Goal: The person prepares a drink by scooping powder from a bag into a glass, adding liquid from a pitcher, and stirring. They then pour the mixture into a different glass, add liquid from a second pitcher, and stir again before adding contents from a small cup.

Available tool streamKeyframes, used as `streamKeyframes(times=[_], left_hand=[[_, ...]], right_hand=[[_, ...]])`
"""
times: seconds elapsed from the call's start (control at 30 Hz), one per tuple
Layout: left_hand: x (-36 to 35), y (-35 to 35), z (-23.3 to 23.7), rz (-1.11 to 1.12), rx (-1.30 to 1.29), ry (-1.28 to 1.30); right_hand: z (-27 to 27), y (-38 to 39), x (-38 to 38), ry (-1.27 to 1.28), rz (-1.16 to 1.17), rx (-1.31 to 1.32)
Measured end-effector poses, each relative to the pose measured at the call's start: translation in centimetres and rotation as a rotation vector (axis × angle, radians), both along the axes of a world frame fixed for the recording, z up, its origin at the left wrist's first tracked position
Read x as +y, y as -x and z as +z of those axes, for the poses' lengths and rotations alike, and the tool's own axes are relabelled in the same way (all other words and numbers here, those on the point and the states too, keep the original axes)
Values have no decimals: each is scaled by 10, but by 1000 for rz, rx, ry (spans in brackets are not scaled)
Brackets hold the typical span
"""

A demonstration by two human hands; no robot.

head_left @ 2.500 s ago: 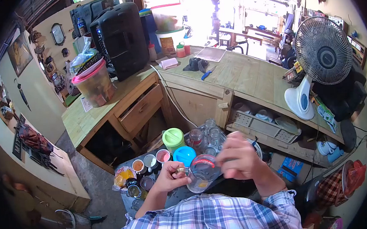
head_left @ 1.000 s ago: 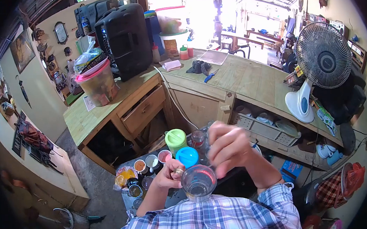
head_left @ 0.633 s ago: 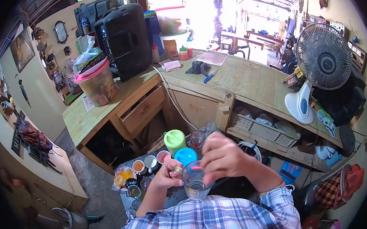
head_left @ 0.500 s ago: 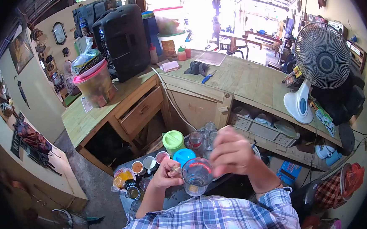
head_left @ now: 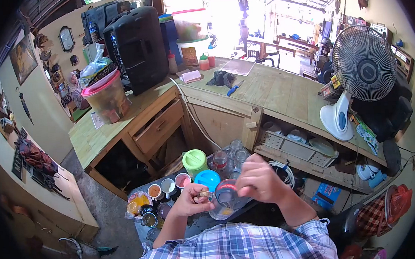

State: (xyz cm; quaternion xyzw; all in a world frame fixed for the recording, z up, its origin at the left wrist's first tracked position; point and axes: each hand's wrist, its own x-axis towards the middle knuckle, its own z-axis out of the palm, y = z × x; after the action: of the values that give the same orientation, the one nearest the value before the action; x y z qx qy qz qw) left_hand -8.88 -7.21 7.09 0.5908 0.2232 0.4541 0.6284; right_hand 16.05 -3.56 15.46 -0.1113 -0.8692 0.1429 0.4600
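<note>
My left hand (head_left: 193, 200) grips a clear glass mug (head_left: 225, 203) by its handle, in front of my chest. Red lettering shows near the mug's rim, and a little yellowish stuff lies at its bottom. At the mug's right side is my right hand (head_left: 262, 180), its fingers curled together; whatever they may hold is hidden. Just beyond the mug stand a blue-lidded container (head_left: 207, 179) and a green-lidded container (head_left: 194, 161). Several clear glasses (head_left: 237, 154) are grouped behind them.
Left of the mug, a dark low table (head_left: 144, 224) bears small cups (head_left: 168, 184) of powders and a bag of orange stuff (head_left: 138, 203). A wooden counter (head_left: 281, 89) wraps around ahead, with a black speaker (head_left: 138, 48), a lidded bucket (head_left: 106, 97) and a white fan (head_left: 337, 117).
The mug has tilted and shifted slightly right, its rim turning toward my right hand. My right hand has moved a little lower and stays beside the rim.
</note>
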Motion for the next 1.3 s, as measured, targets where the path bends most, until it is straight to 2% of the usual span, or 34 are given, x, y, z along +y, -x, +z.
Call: streamKeyframes(times=[0.07, 0.1, 0.2, 0.23, 0.33, 0.37, 0.43, 0.5, 0.67, 0.73, 0.87, 0.93, 1.03, 1.1, 1.2, 1.3], left_hand=[[-1, -2, -3, 16, 11, 7], [0, -2, -5, 36, 19, 15], [1, -2, -8, 26, 56, -29], [0, -1, -7, 27, 56, -28], [-2, -2, -2, 71, 115, -36], [-3, -4, 2, 109, 175, -93], [-4, -7, 6, 147, 233, -145], [-5, -10, 7, 237, 313, -240], [-3, -14, 13, 295, 370, -413], [-4, -15, 13, 337, 409, -492], [-2, -23, 17, 405, 426, -648], [1, -24, 14, 430, 435, -702], [1, -25, 11, 494, 473, -802], [2, -27, 16, 550, 505, -940], [5, -28, 9, 565, 450, -974], [4, -25, 12, 570, 496, -1010]], right_hand=[[-6, 2, -2, 16, -39, -120], [1, -3, -4, -4, -41, -4], [11, -23, -14, 12, -163, 67], [6, -17, -12, 31, -140, 66], [-19, -3, -10, 181, -79, -103], [-15, -6, -10, 181, -80, -103], [-1, -22, -13, 137, -129, 87], [1, -32, -19, 217, -159, 45], [-12, -19, -32, 353, -253, -42], [-7, -34, -37, 428, -306, 132], [-14, -19, -39, 473, -301, -46], [-14, -23, -39, 510, -268, -19], [-16, -39, -40, 508, -255, 234], [-16, -24, -39, 485, -243, 151], [-16, -24, -39, 469, -232, 50], [-22, -44, -42, 594, -205, 341]])
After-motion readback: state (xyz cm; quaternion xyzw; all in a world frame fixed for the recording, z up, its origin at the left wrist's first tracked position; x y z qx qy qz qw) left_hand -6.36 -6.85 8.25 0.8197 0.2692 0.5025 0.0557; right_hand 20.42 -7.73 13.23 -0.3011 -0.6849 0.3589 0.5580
